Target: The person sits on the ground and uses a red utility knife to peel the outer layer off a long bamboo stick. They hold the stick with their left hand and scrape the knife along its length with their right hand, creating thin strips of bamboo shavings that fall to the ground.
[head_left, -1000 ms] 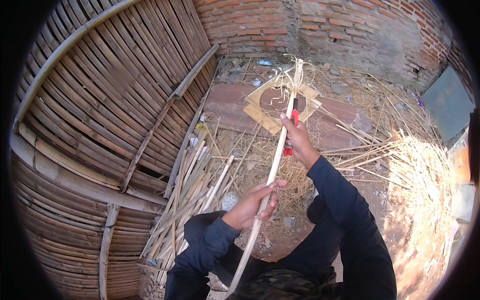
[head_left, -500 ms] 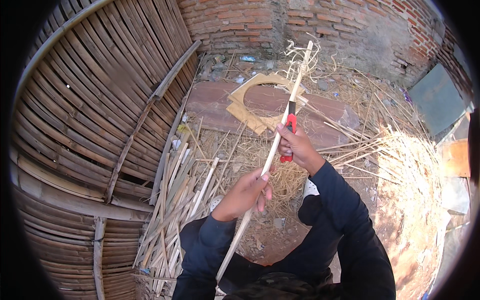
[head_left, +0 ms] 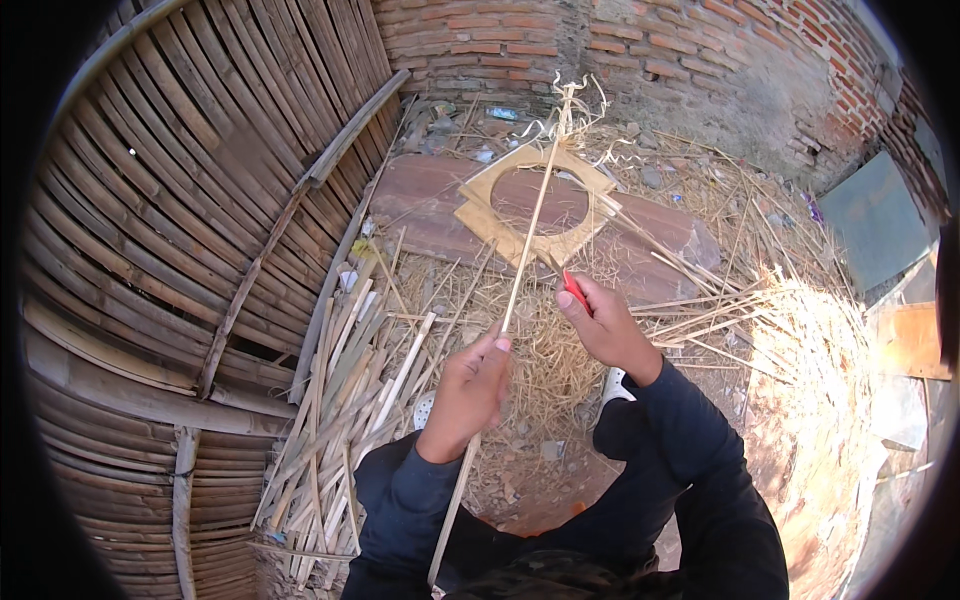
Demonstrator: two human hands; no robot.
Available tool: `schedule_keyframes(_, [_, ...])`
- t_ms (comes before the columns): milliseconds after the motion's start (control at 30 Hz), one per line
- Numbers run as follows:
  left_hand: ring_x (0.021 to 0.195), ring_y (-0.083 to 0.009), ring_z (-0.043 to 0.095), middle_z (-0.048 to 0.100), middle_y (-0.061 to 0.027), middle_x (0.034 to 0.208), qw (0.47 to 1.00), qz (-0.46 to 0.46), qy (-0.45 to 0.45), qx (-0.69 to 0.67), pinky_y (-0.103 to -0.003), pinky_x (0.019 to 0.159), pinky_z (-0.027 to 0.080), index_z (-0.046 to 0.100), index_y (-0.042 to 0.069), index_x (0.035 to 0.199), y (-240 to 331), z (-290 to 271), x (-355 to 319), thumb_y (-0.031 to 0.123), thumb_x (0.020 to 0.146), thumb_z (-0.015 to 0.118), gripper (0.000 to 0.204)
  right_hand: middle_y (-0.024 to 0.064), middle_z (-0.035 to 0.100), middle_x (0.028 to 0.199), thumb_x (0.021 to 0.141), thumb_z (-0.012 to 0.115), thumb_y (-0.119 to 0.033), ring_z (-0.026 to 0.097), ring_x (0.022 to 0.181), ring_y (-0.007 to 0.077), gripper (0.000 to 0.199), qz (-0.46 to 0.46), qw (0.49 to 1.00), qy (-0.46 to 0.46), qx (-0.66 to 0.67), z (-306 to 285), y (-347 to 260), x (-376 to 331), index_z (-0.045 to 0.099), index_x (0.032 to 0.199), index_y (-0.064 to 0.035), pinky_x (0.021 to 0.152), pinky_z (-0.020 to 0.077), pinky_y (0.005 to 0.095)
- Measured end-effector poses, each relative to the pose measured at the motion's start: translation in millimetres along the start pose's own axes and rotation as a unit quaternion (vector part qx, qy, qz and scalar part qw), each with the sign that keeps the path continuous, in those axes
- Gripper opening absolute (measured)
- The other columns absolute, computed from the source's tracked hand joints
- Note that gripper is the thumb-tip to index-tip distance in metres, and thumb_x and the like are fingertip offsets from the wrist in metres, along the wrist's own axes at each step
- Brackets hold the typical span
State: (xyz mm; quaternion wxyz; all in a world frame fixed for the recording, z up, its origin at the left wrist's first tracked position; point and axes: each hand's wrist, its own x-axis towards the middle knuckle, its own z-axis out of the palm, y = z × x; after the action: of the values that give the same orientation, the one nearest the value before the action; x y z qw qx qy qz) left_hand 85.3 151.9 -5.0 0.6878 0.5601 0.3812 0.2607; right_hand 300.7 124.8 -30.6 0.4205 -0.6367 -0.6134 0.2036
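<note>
Left hand [head_left: 468, 388] is curled around a long pale bamboo strip [head_left: 527, 238], thumb tip pressed on its upper face, fingers wrapped beneath. That strip runs from below the dark sleeve near the lower edge of the ground up over the straw to a frayed, splintered tip near the brick wall [head_left: 640, 60]. Right hand [head_left: 605, 325] sits just beside the strip, closed in a fist on a red-handled tool [head_left: 574, 291]; only the red grip shows, the blade cannot be made out. No bins or baskets show; the nearest thing to one is a flat wooden frame with a round cut-out [head_left: 540, 203], lying on a reddish slab [head_left: 420, 195] toward the far edge of the ground, with the strip crossing over its opening. Dry straw and shavings [head_left: 560, 360] cover the earth under both hands. A heap of split bamboo slats [head_left: 345, 400] lies along the left edge of the ground, against a woven bamboo fence [head_left: 170, 230]. Grey board [head_left: 875, 225] leans at the right edge, with a pale wooden plank [head_left: 910, 340] just below it.
</note>
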Motion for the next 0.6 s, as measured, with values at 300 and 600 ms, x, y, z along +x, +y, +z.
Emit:
schedule_keyframes(300, [0.039,-0.0053,0.037,0.041,0.0025,0.055,0.998,-0.032,-0.052,-0.014,-0.020,0.036,0.032,0.053,0.006,0.124,4,0,-9,0.030,0.101,0.040,0.035,0.0125,0.058,0.058,0.086,0.056,-0.054,0.059,0.052,0.0323,0.050,-0.122,0.967,0.048,-0.217,13,-11,4,0.059,0.071,-0.0065,0.048,0.0447,0.0417])
schedule_keyframes(600, [0.049,-0.0004,0.034,0.038,0.0068,0.060,0.999,0.020,-0.027,0.027,-0.019,0.044,0.030,0.050,0.003,0.129,-8,-8,-15,0.020,0.100,0.044,0.034,0.0139,0.053,0.048,0.083,0.051,-0.064,0.058,0.047,0.0320,0.058,-0.119,0.960,0.016,-0.253,26,-3,8,0.061,0.064,-0.0096,0.044,0.0430,0.0429])
